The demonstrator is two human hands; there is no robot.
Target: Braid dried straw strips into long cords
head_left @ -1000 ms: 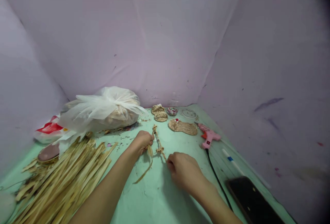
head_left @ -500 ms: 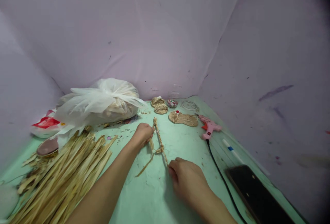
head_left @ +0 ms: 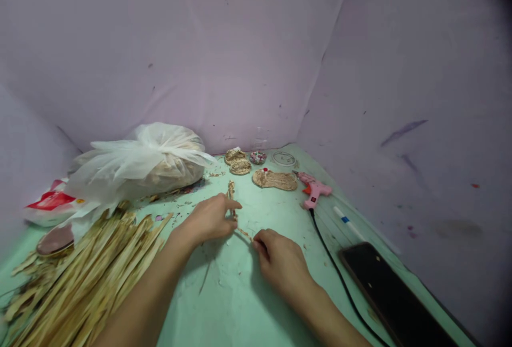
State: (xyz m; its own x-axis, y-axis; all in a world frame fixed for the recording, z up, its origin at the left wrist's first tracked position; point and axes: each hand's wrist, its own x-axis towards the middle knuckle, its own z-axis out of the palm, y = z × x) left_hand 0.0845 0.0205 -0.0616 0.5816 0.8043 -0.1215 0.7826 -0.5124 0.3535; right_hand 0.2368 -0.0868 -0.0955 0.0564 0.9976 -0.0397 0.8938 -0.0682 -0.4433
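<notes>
A braided cord point(head_left: 245, 234) of dry, straw-coloured plant fibre runs between my hands over the table. Its far end stands out beyond my left hand point(head_left: 218, 217), whose fingers close around the middle of the braid and hide part of it. The index finger reaches over toward the right, and the thumb lies lower. My right hand point(head_left: 282, 259) pinches the thin near end of the braid between thumb and fingertips. Below the left hand a thin loose strand point(head_left: 205, 275) trails, blurred.
Dry fibre strips point(head_left: 96, 272) and a knotted white plastic bag point(head_left: 144, 160) lie left. Behind are woven slipper shapes point(head_left: 276, 179), a bead container point(head_left: 258, 158) and a round lid point(head_left: 284, 159). At right are a pink glue gun point(head_left: 316, 190), its black cord, a pen point(head_left: 348, 222) and a phone point(head_left: 388, 288).
My left hand has moved from beside the far part of the braid to its middle, nearer my right hand. My right hand still pinches the near end. The whole view has shifted slightly.
</notes>
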